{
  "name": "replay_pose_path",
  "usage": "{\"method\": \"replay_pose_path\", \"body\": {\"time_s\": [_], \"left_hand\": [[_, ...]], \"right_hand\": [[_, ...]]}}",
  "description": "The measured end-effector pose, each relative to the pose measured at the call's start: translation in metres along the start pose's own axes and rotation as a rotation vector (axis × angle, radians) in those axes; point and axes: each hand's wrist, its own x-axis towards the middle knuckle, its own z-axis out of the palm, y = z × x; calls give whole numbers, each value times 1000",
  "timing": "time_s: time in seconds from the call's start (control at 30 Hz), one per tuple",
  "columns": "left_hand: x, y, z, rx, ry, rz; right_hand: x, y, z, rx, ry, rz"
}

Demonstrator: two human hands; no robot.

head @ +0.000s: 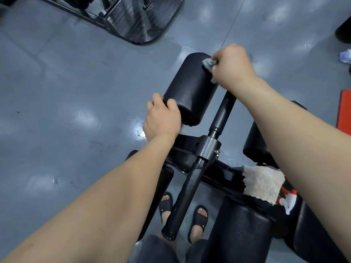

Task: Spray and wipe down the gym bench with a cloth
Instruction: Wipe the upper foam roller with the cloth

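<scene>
A black foam roller pad (pixel 190 88) of the gym bench lies across the middle of the view. My left hand (pixel 161 118) grips its near end, fingers curled over the edge. My right hand (pixel 230 65) clutches a small grey cloth (pixel 209 64) and presses it against the pad's far end. A black metal post (pixel 222 114) runs from the pad down into a clamp (pixel 209 147) on the bench frame. A torn beige cloth (pixel 263 184) lies on the frame under my right forearm. No spray bottle is in view.
Grey glossy floor (pixel 66 92) surrounds the bench. A black machine footplate (pixel 136 18) stands at the top. More black pads (pixel 239 232) sit at the lower right, an orange mat (pixel 344 112) at the right edge. My feet in black slides (pixel 182 211) stand below the frame.
</scene>
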Motion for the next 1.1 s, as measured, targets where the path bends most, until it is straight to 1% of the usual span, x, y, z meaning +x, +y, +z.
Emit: {"method": "replay_pose_path", "body": {"time_s": [0.1,0.17,0.23,0.33,0.5,0.83,1.1], "left_hand": [[-2,1,-2,-10,-13,7],[-2,2,-3,-11,-15,8],[-2,3,-3,-4,-14,7],[-3,3,-4,-3,-22,8],[-2,2,-4,0,-29,2],[-2,3,-4,-9,-44,-5],[0,1,-3,-9,-31,-8]], "right_hand": [[22,4,-2,-4,47,94],[32,6,-1,11,52,93],[36,6,1,7,4,65],[35,3,3,-66,-91,5],[32,1,4,-113,-152,-57],[10,-12,8,-148,-214,-201],[-20,-24,9,-92,-244,-247]]}}
